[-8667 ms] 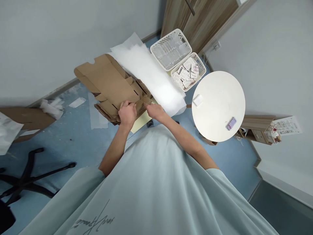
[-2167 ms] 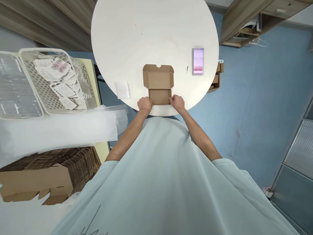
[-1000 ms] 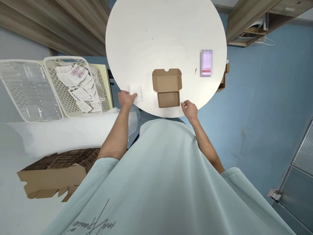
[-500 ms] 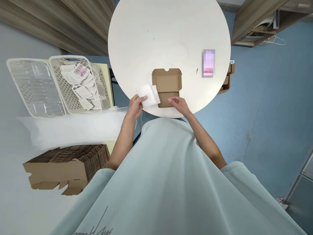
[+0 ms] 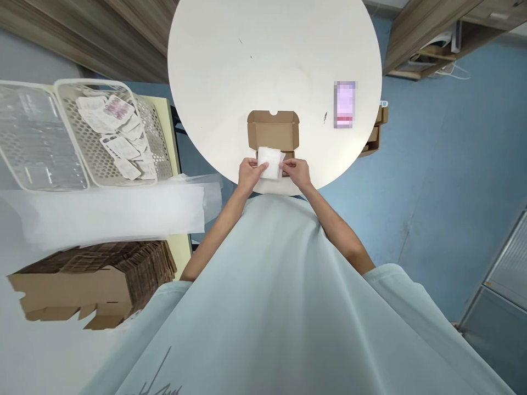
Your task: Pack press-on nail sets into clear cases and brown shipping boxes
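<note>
White packet [image 5: 269, 163] in the pinch of 2 hands [image 5: 249, 174], box tray [image 5: 289, 155] mostly hidden behind it.

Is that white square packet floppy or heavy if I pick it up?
The white square packet is probably light, since the left hand grips it near one edge. It may bend a little, because its surface looks soft. Its flat, square shape probably won't roll.

Cardboard box [image 5: 273, 135] partly covered, above centre
Its lower part is mostly hidden by a white packet [image 5: 272, 160]; at upper right, a purple object [image 5: 345, 104] is blurred by pixelation.
</note>
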`<state>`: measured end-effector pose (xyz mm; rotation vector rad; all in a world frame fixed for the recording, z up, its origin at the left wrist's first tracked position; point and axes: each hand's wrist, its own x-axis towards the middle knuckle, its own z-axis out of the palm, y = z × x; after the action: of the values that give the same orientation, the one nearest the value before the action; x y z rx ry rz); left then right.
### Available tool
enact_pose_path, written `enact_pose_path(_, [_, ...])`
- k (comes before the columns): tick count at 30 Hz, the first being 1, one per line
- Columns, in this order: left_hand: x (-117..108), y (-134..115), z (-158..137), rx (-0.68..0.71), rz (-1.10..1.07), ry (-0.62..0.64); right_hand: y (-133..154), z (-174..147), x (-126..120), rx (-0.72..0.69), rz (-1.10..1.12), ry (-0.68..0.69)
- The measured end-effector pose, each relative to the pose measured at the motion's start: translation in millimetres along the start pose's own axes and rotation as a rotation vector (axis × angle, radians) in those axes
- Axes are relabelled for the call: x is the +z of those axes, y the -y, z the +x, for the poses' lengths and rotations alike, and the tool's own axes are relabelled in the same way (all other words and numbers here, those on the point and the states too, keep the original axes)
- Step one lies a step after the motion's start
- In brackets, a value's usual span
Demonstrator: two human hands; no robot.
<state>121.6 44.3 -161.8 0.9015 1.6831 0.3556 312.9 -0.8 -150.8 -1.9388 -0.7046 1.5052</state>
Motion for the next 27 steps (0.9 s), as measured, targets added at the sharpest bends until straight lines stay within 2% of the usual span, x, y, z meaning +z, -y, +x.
enact_pose_path(3, [16.8,-4.5,6.3,0.023,0.163,-0.036,0.6,10.2,-3.0,-0.039,-0.218,-0.062])
enact_pose_path(7, [28.6,-6.3,6.9,0.096,0.325,-0.038,2.2,20.5,-5.4,-0.091,-0.413,-0.067])
enact_pose_path(14, [36.3,-2.0,7.3,0.187,0.446,-0.009,-0.3,25.8,-1.7,-0.12,-0.67,-0.011])
enact_pose_path(21, [41.0,2.7,11.9,0.125,0.527,0.038,5.0,23.4,4.7,-0.11,-0.872,0.056])
enact_pose_path(27, [47.4,-0.8,10.1,0.16,0.56,0.042,3.8,27.7,10.1,-0.08,-0.998,0.092])
